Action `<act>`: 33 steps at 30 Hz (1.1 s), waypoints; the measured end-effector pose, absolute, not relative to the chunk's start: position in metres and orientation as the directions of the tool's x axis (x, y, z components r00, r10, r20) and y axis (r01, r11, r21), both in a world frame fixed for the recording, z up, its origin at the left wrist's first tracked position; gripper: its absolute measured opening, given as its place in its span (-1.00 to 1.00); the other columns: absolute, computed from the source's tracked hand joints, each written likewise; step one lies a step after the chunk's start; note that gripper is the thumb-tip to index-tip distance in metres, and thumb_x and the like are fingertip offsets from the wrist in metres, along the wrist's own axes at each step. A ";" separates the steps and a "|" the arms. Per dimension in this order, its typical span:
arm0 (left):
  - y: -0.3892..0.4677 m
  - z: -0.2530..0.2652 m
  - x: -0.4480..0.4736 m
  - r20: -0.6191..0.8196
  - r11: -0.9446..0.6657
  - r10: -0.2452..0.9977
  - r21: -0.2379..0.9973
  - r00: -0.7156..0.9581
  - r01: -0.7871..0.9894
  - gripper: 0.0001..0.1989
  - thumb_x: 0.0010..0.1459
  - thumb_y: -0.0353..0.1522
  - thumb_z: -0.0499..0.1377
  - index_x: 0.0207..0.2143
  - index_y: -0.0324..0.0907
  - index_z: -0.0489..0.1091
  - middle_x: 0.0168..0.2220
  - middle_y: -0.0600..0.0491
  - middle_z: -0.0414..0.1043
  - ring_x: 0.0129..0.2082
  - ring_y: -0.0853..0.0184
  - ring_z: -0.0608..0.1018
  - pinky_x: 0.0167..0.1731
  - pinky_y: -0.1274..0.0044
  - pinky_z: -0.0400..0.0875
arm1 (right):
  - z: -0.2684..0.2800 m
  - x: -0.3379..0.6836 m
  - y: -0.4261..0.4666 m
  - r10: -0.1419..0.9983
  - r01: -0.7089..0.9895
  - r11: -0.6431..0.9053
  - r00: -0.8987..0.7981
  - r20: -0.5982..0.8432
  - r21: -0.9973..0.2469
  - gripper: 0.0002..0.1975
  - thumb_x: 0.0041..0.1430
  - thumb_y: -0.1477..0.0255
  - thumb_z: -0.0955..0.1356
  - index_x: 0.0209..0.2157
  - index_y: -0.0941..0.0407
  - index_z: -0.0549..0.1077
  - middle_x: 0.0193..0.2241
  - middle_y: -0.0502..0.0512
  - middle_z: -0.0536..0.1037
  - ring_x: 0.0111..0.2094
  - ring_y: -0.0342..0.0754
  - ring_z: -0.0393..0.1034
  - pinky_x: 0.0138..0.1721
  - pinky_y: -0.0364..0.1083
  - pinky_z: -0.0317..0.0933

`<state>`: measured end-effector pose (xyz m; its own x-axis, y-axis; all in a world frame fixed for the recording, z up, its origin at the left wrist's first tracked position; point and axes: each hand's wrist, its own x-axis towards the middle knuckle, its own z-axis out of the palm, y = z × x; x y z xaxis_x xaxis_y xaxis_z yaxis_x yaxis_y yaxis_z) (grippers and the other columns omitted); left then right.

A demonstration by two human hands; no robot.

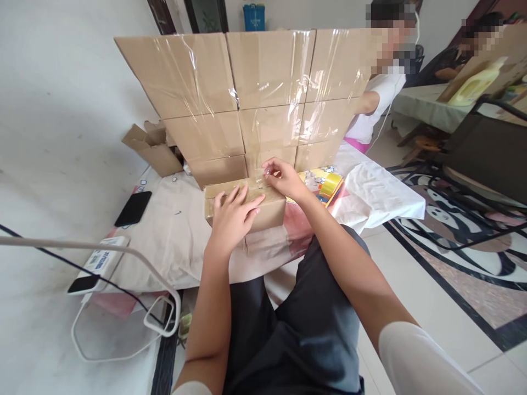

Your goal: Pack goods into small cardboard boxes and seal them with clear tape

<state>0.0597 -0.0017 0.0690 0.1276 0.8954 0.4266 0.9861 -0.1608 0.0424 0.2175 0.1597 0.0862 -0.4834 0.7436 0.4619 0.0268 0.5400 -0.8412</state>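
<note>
The box [267,215] is lying on the cloth [181,230] right under the L hand [233,215], w/ the fingers spreading flat over its top, pressing but not grasping. The R hand [284,180] is curling just above the box's far R part, thumb & fingertips bunching at clear tape [259,176]; can't tell if they're actually pinching it. The box is showing a taped top, so its contents are staying hidden. Behind it, touching or nearly so, a cardboard wall [197,77] is standing, 3 x 3 faces under shiny tape; can't tell if those are hollow. To its L an open box [158,153] is sitting w/ flaps up, inside too hard to make out. A blue bin [254,17] is showing at the back, contents n/a. A bottle [477,85] is holding yellowish stuff on the far R table [424,101]. The wall is partly hiding a person [381,99]. A tape roll [330,185] is resting R of the R hand.
</note>
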 end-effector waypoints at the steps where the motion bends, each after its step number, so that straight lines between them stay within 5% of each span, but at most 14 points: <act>1: -0.001 0.069 0.060 0.432 -0.163 0.893 0.046 0.128 0.986 -0.60 0.47 -0.25 -0.02 0.24 0.15 0.45 0.39 -0.09 0.27 0.39 0.04 0.33 0.29 0.03 0.12 | 0.088 0.219 0.160 0.755 0.003 0.522 -0.467 0.461 -0.853 -0.75 0.06 0.45 0.40 -0.18 0.11 0.41 -0.39 -0.01 0.49 -0.30 -0.08 0.40 -0.17 -0.05 0.29; 5: 0.001 0.067 0.059 0.494 -0.186 0.863 0.111 0.108 0.976 -0.60 0.43 -0.27 0.06 0.25 0.08 0.42 0.37 -0.06 0.31 0.38 0.11 0.36 0.30 0.11 0.15 | 0.100 0.230 0.153 0.767 -0.200 0.418 -0.445 0.462 -0.886 -0.70 0.07 0.38 0.47 -0.14 0.08 0.42 -0.39 -0.05 0.48 -0.34 -0.12 0.39 -0.24 -0.09 0.28; 13: 0.003 0.067 0.054 0.498 -0.170 0.867 0.304 -0.004 0.937 -0.23 0.27 -0.27 0.24 0.45 -0.10 0.05 0.31 -0.04 0.40 0.28 0.16 0.48 0.37 0.28 0.15 | 0.110 0.238 0.135 0.751 -0.375 0.322 -0.458 0.476 -0.869 -0.59 0.01 0.28 0.57 -0.14 0.07 0.45 -0.49 -0.10 0.47 -0.42 -0.15 0.36 -0.37 -0.14 0.24; 19: 0.000 0.072 0.067 0.432 -0.179 0.900 0.243 0.059 0.953 -0.35 0.37 -0.27 0.13 0.44 -0.12 0.07 0.34 -0.07 0.36 0.34 0.15 0.42 0.35 0.26 0.18 | 0.115 0.239 0.126 0.779 -0.420 0.262 -0.440 0.448 -0.869 -0.52 -0.04 0.31 0.59 -0.10 0.03 0.42 -0.50 -0.16 0.39 -0.47 -0.18 0.30 -0.41 -0.16 0.23; 27: -0.003 0.078 0.064 0.425 -0.171 0.905 0.296 0.031 0.940 -0.39 0.39 -0.26 0.13 0.42 -0.14 0.10 0.34 -0.06 0.36 0.31 0.15 0.44 0.33 0.29 0.20 | 0.131 0.241 0.094 0.723 -0.329 0.389 -0.470 0.506 -0.861 -0.53 0.02 0.28 0.59 -0.06 -0.01 0.45 -0.34 -0.05 0.40 -0.35 -0.15 0.31 -0.30 -0.12 0.34; 33: 0.010 0.064 0.075 0.478 -0.178 0.877 0.238 0.044 0.955 -0.54 0.43 -0.29 0.06 0.31 -0.19 0.27 0.27 -0.13 0.44 0.32 0.16 0.43 0.28 0.26 0.21 | 0.158 0.255 0.064 0.636 -0.403 0.477 -0.455 0.623 -0.781 -0.65 0.23 0.23 0.49 0.00 -0.11 0.41 -0.37 -0.07 0.41 -0.47 -0.15 0.30 -0.41 -0.09 0.34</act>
<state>0.0747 0.0097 0.0645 0.0444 0.8770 0.4785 0.9547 -0.1784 0.2384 0.2549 0.0637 0.1579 -0.4548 0.6363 0.6231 -0.4030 0.4769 -0.7811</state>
